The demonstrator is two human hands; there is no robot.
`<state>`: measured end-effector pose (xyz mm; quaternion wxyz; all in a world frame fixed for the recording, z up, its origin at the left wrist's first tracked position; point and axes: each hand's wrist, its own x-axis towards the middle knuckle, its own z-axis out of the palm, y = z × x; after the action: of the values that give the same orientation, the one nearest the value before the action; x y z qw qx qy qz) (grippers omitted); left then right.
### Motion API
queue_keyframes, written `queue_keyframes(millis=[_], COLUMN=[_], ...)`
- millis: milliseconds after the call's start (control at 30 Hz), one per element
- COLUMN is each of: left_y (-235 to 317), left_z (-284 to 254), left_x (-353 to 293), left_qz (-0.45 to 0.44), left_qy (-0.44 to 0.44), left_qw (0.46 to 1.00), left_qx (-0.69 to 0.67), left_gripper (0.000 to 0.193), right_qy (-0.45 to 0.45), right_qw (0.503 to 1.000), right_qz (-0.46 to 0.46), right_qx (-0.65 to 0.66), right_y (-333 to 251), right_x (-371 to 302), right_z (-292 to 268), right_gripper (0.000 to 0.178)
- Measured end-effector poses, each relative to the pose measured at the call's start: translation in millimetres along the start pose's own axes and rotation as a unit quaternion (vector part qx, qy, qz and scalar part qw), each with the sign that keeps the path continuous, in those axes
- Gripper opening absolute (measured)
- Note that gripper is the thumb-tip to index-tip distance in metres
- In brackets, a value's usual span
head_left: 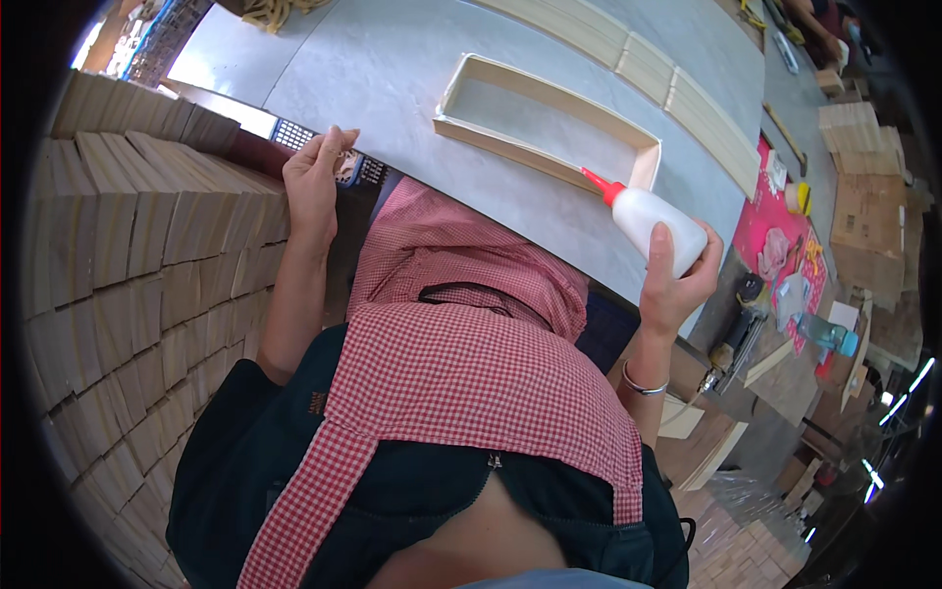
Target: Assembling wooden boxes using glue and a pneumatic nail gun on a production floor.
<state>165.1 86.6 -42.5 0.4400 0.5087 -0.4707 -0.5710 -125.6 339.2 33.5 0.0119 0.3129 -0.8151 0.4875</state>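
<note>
A white squeeze bottle [655, 226] with a red pointed nozzle, like a glue bottle, is gripped in my right hand [677, 280]. It tilts so that the nozzle points up and left, close to the near right part of a wooden frame [530, 155]. This long, narrow rectangular frame lies on the grey tabletop [383, 98]. My left hand [316, 182] is at the table's near left edge, above a blue plastic basket [371, 169]. Its fingers are pinched together; anything between them is too small to make out.
High stacks of wooden strips [108, 226] stand close on my left. Pale grooved wooden pieces [643, 69] lie in a row along the table's far side. To the right are a hammer [787, 135], a water bottle [829, 334] and cardboard boxes [868, 211]. Another person's hand [832, 47] shows at far right.
</note>
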Motion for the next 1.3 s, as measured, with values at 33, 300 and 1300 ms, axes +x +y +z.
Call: queue_keyframes(millis=[33,300,1300], left_y=[1.0,3.6,4.2], left_z=[1.8,18.2,7.8], left_x=[0.0,2.9,99.3], left_qz=[-0.002,-0.013,-0.063], left_qy=[0.001,-0.030,0.015], left_qw=[1.000,0.999,0.961], left_qx=[-0.001,0.015,0.270], left_gripper=[0.025,0.029,0.046], right_qy=[0.007,0.076,0.431], right_qw=[1.000,0.994,0.844], right_qz=[0.008,0.006,0.052], right_qx=[-0.009,-0.078,-0.314], right_y=[2.7,36.5,252.0], right_x=[-1.1,0.5,115.7], right_z=[-6.8,-49.0,-206.7], right_gripper=[0.043,0.043,0.039])
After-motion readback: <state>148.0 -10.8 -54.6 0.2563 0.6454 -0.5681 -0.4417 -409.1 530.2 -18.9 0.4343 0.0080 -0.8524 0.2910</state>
